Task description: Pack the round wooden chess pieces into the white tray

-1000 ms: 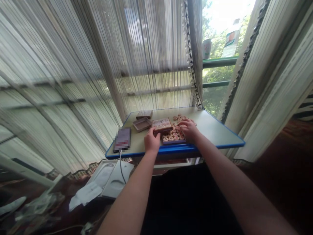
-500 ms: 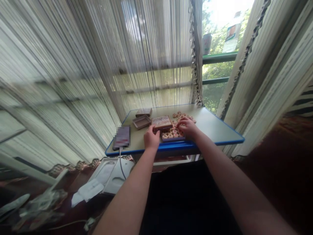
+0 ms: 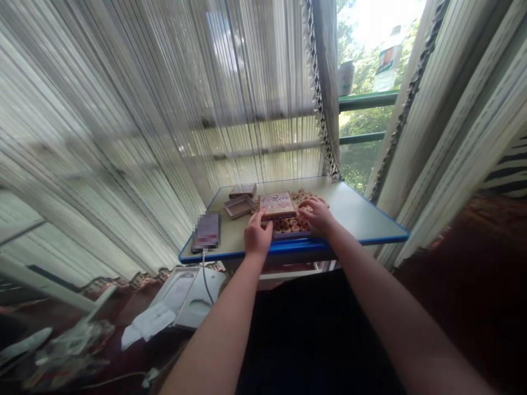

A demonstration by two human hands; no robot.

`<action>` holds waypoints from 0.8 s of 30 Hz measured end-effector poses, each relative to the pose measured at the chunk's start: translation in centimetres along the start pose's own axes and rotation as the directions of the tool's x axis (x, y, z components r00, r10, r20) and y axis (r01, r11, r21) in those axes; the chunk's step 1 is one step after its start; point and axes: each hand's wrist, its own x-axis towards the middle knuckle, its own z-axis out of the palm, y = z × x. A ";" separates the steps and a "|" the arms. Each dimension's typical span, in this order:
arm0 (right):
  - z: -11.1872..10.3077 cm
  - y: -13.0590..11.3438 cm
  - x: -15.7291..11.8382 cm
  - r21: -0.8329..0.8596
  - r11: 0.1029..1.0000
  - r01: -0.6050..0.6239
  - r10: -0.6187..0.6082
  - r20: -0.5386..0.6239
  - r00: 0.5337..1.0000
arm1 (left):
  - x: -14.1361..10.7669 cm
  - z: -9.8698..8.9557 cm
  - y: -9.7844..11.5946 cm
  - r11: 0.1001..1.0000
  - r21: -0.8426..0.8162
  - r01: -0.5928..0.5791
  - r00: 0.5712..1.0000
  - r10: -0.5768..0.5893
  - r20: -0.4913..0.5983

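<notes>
My left hand (image 3: 258, 236) is closed on the near left edge of a box lid (image 3: 276, 204) with dark characters printed on its pale top. Under the lid's front edge sits a shallow tray (image 3: 291, 235) of round wooden xiangqi pieces (image 3: 293, 223) with markings. The lid covers the tray's far part. My right hand (image 3: 317, 213) is just right of the lid, its fingers apart and curved over the tray's right side, with nothing visible in them. More loose xiangqi pieces (image 3: 303, 194) lie beyond my right hand.
An open grey box half (image 3: 239, 206) and a closed flat box (image 3: 242, 190) lie at the table's back left. A phone (image 3: 207, 232) with a cable (image 3: 205, 280) rests near the left edge. The table (image 3: 358, 211) has a blue rim. Curtains hang behind it.
The lid has shifted right and forward in my left hand, its top now more toward me, covering more of the pieces. My right hand has stayed nearly in place.
</notes>
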 end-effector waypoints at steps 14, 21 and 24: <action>-2.9 -3.6 -2.4 0.276 0.958 -0.075 0.076 0.008 0.997 | -1.3 0.1 0.7 0.976 0.009 -0.217 0.974 0.216 0.063; -2.4 -2.7 -3.8 0.094 0.995 -0.029 0.031 -0.012 0.999 | -1.2 -0.5 1.3 0.950 0.052 -0.309 0.947 0.302 0.112; -1.7 -1.9 -3.5 0.095 0.994 -0.062 0.061 0.020 0.998 | -1.1 -0.6 1.5 0.961 0.062 -0.270 0.960 0.264 0.092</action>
